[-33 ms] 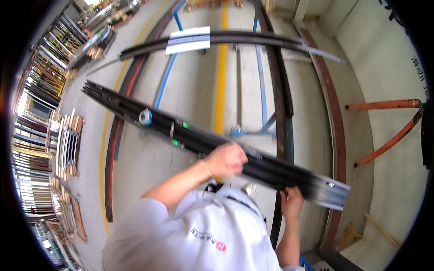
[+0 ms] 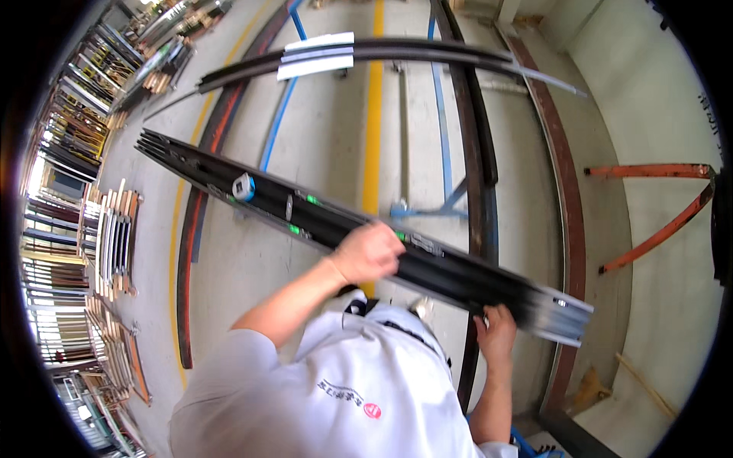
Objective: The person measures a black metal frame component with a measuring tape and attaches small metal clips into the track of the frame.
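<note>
A long black metal profile [image 2: 328, 229] with several grooves lies slantwise in front of me, its pale right end blurred. My left hand [image 2: 368, 252] is over its middle with fingers curled together; whatever they hold, if anything, is hidden. On the near edge, towards the right end, my right hand [image 2: 498, 333] has its thumb and fingers closed at the profile's rim. A small blue and grey tape measure [image 2: 243, 187] sits on the profile's left part. Small green pieces [image 2: 295, 229] show along its edges.
Farther off, another dark profile [image 2: 412, 52] with white sheets [image 2: 317, 65] around it spans the dark rails [image 2: 469, 153]. Blue frame legs [image 2: 445, 137] stand beneath. An orange bracket [image 2: 649, 170] juts from the right. Racks of profiles [image 2: 114, 237] line the left.
My left hand has shifted left and slightly away from me over the profile. The right hand has moved a little away from me, and the whole view has shifted slightly.
</note>
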`<action>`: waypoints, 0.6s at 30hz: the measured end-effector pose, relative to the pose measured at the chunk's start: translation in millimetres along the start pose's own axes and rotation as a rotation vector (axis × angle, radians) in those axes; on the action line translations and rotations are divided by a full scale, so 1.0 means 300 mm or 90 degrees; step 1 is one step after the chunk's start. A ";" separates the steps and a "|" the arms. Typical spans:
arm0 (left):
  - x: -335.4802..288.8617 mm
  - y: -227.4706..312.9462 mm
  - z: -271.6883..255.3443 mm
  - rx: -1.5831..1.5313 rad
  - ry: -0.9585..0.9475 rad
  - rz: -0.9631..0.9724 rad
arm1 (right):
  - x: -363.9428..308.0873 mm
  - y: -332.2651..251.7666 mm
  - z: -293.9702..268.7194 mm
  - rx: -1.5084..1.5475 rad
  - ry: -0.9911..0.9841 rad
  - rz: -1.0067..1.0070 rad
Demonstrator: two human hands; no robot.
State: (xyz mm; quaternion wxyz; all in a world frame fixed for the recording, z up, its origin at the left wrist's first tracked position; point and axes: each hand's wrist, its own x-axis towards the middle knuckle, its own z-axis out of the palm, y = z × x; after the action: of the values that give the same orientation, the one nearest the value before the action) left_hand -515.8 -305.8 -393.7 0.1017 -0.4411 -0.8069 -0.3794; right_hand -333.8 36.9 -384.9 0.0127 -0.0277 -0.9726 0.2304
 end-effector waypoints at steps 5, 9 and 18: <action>-0.363 -0.206 -0.177 0.097 0.328 -0.430 | 0.074 0.011 -0.054 -0.118 -0.108 -0.185; -0.447 -0.220 -0.195 0.076 0.372 -0.480 | 0.132 0.051 -0.085 -0.140 -0.192 -0.278; -0.405 -0.105 -0.053 0.015 0.144 -0.368 | 0.133 0.117 0.014 -0.027 -0.093 -0.219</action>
State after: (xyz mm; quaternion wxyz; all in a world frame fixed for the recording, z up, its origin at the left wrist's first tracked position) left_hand -471.6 -404.3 -459.7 0.0837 -0.1472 -0.8870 -0.4296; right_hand -372.2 68.6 -403.9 -0.0192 0.1559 -0.9659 0.2058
